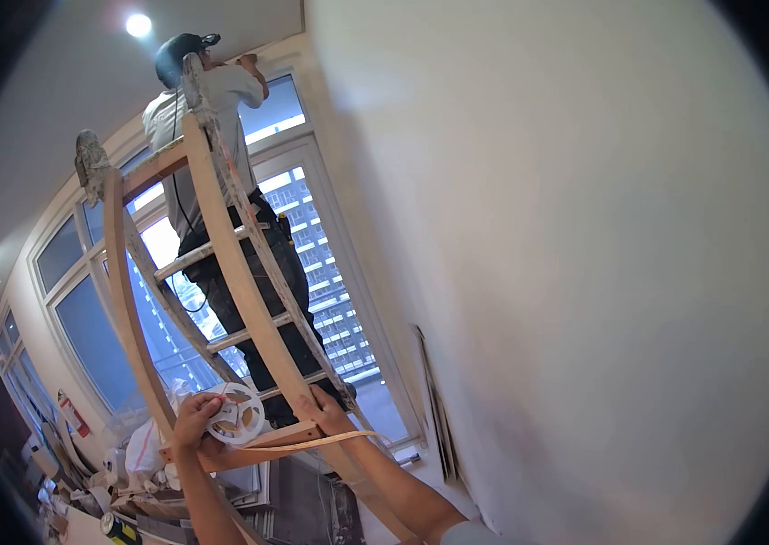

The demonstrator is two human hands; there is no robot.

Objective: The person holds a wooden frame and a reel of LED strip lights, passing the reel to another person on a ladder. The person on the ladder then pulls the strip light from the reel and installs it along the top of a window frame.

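Note:
My left hand [197,420] grips a white plastic reel [237,429] by its edge, with the fingers pinched at its upper left. A thin, pale yellow strip [321,441] runs from the reel's lower side to the right, past my right forearm. My right hand [327,413] is closed around the right rail of a wooden stepladder [235,245]; part of its fingers is hidden behind the wood. A co-worker [207,100] in a cap and light shirt stands high on the ladder's far side, a raised hand [249,64] near the ceiling edge above the window.
A bare pale wall [575,236] fills the right side. Flat boards [437,409] lean against it by the tall window [330,263]. Bags [142,451] and piled materials lie at lower left, near a fire extinguisher [73,413].

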